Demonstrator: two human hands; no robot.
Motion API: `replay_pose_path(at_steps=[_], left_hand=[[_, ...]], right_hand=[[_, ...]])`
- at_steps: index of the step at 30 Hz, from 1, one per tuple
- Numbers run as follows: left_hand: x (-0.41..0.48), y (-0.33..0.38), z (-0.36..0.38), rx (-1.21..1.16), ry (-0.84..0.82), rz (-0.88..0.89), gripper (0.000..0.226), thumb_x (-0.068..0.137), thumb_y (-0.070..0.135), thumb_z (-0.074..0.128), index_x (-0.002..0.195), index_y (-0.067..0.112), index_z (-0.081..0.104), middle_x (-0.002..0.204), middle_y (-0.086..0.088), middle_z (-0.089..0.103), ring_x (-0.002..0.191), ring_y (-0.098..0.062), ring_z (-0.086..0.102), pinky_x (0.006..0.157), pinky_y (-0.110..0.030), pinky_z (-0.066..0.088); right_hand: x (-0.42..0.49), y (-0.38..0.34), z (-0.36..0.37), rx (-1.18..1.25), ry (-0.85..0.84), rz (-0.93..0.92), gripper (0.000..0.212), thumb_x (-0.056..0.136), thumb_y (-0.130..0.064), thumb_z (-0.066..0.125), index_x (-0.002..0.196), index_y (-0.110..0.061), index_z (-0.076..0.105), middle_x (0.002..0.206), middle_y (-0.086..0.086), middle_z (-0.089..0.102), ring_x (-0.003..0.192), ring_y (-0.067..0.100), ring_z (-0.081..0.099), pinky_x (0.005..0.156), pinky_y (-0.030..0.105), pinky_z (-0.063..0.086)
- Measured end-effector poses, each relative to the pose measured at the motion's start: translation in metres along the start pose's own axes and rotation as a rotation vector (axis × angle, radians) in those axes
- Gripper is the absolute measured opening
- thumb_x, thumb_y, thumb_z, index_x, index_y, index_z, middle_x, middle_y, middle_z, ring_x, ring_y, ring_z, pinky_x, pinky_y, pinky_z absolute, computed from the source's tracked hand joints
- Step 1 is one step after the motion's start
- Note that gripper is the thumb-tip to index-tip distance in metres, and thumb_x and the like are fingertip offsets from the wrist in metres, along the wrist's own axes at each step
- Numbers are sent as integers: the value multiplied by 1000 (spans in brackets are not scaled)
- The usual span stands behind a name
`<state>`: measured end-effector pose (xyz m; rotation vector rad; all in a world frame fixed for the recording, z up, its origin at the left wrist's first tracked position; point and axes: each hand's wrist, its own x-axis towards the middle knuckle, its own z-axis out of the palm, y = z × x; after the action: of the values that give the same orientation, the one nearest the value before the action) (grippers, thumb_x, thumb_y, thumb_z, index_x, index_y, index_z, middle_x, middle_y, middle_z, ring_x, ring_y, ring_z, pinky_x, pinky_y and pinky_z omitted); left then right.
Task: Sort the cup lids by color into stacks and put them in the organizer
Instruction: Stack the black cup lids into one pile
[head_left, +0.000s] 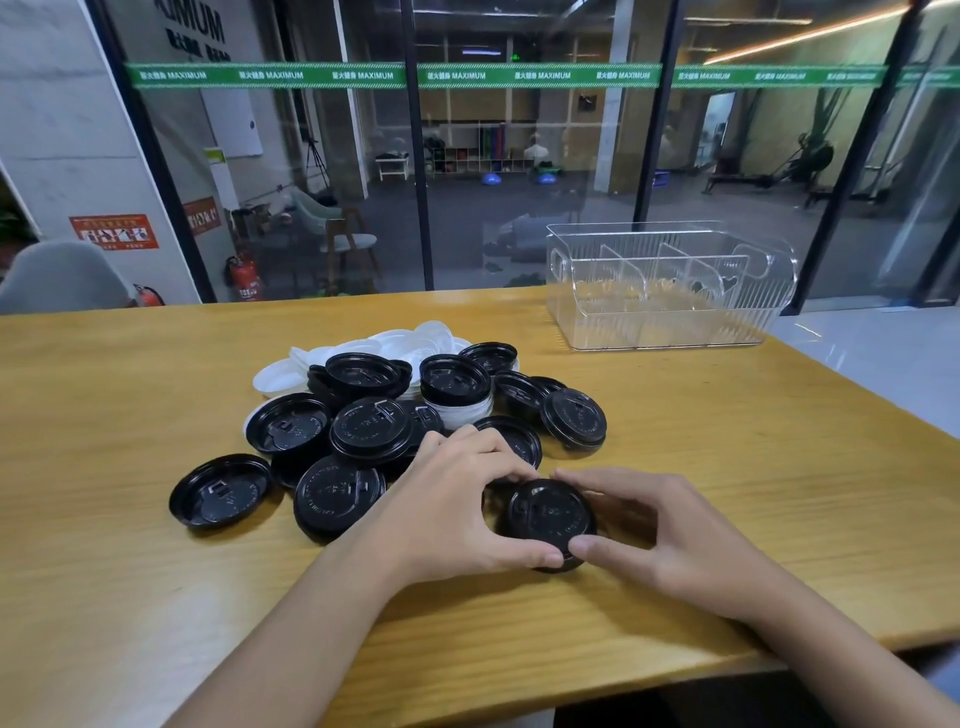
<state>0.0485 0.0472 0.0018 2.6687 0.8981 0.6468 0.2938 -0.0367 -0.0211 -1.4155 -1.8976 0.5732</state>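
Left hand (457, 499) and right hand (670, 530) pinch one black lid (550, 517), perhaps a stack, likely squaring it up.

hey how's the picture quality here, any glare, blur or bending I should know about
Head view: the wide lens bows the window frames and table edge; reflections haze the glass; the clear organizer reads faint against it; the black lid held by the left hand and right hand is fairly sharp, soft shadow beneath.
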Motion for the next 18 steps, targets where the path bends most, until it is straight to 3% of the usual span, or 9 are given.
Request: replay_pose_path(at_steps=[11, 15, 18], left_hand=[[0, 2, -2, 8, 0, -11, 71, 65, 85, 70, 120, 41, 72, 101, 24, 64, 98, 3, 52, 101, -32, 36], [-1, 2, -2, -18, 5, -25, 68, 65, 80, 77, 120, 40, 74, 101, 22, 66, 94, -1, 57, 101, -31, 37], [0, 4, -2, -29, 5, -30, 66, 64, 77, 81, 118, 40, 74, 101, 23, 65, 96, -1, 58, 102, -28, 36]], right_hand=[[0, 8, 2, 171, 32, -7, 53, 83, -25, 89, 133, -20, 73, 129, -13, 74, 124, 7, 69, 108, 34, 55], [-1, 4, 0, 111, 48, -23, 41, 91, -32, 77, 130, -24, 75, 128, -19, 74, 124, 1, 67, 107, 27, 53], [1, 1, 2, 63, 127, -8, 25, 93, -29, 76, 117, -29, 81, 115, -23, 77, 106, 1, 73, 93, 23, 55]])
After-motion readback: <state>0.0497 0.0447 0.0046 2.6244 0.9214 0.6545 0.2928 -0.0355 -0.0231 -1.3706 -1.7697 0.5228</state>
